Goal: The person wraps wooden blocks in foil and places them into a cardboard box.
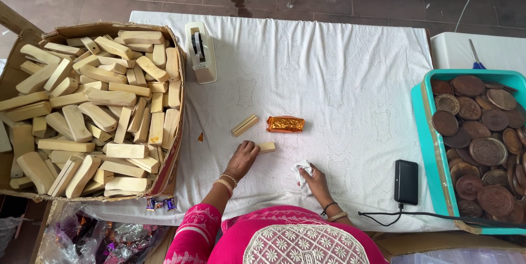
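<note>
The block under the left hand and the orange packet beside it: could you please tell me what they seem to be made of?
The block looks like pale unfinished wood: matt, cream-coloured, like the pieces in the box. The left hand rests on it. The packet seems to be metallic foil: shiny, crinkled, orange-gold glints.

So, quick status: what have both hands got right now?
Left hand on a small pale wooden block. Right hand gripping a crumpled white cloth. Orange foil-wrapped piece beyond, nothing in between.

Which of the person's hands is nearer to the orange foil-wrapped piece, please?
Left. The left hand rests just below-left of the orange foil-wrapped piece, on a wooden block; the right hand holds a white cloth farther below.
</note>
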